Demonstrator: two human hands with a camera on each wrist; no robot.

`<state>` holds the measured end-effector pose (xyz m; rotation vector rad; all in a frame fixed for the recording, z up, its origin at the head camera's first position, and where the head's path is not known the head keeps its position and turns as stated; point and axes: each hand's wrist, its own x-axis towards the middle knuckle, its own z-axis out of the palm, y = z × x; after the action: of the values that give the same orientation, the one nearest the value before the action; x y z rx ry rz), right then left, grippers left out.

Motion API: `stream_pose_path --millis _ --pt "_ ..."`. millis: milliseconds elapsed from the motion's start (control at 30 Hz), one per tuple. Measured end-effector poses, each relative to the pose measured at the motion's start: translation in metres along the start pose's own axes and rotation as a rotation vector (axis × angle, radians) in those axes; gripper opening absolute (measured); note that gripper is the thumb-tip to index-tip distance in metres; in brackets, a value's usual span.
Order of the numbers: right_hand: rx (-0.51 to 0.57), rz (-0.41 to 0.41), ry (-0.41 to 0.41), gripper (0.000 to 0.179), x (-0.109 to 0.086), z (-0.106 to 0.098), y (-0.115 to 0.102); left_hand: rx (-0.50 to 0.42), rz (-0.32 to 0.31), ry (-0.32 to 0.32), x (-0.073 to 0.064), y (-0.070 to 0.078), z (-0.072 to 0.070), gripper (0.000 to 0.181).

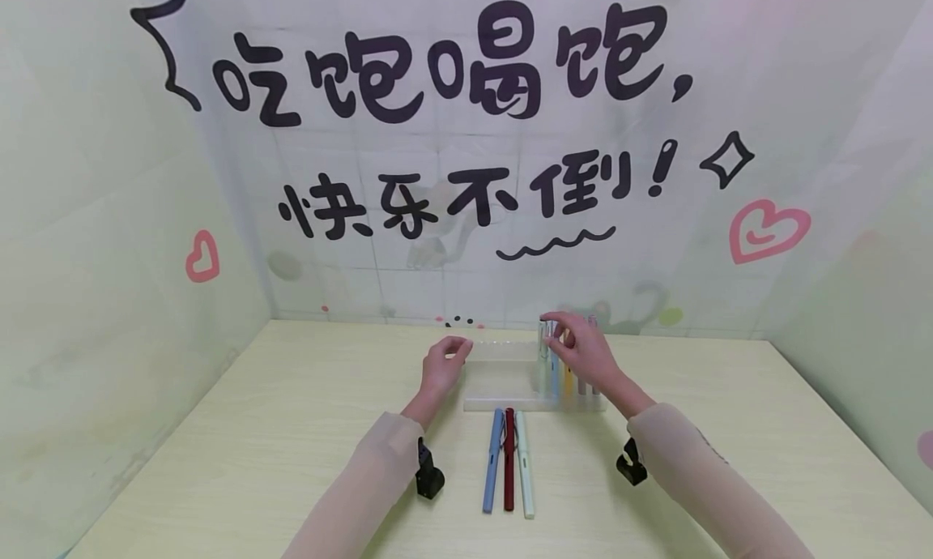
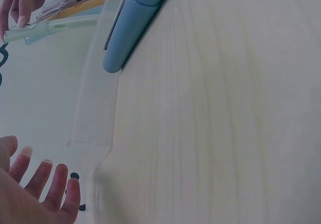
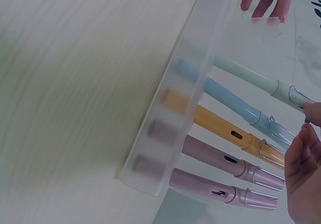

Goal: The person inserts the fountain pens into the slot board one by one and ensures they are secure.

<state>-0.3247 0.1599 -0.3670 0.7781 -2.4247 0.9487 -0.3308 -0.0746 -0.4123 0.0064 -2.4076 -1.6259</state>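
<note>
My right hand [image 1: 586, 352] pinches the clip end of a pale green pen [image 3: 246, 76] between thumb and finger. The pen stands in a clear, frosted plastic pen rack [image 1: 503, 403], its lower end behind the front strip. Beside it in the rack lean a light blue pen [image 3: 230, 101], a yellow-orange pen [image 3: 218, 126], a mauve pen [image 3: 208, 152] and a pink pen [image 3: 203, 183]. At the rack's left end is my left hand [image 1: 440, 369], fingers loosely extended near the upper corner; whether they touch it, I cannot tell.
In front of the rack a blue pen [image 1: 492, 462], a dark red pen [image 1: 509, 462] and a pale mint pen [image 1: 525, 470] lie side by side on the pale wooden table [image 1: 291, 429]. A printed curtain [image 1: 437, 292] hangs behind the table's back edge.
</note>
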Motion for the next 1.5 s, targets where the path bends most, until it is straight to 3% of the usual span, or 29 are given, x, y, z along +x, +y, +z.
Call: stream_pose_path --millis 300,967,1500 --pt "-0.061 -0.024 -0.008 0.038 0.0006 0.0011 0.0046 0.002 0.006 -0.001 -0.0005 -0.0001 0.0001 0.026" --pt "-0.118 0.123 -0.126 0.051 0.0002 0.0029 0.0086 -0.002 0.008 0.006 -0.0020 0.0027 0.0002 0.025" --pt "-0.134 0.143 -0.136 0.052 0.0018 0.0030 0.0045 0.003 0.004 0.001 -0.0023 0.0026 0.0001 0.027"
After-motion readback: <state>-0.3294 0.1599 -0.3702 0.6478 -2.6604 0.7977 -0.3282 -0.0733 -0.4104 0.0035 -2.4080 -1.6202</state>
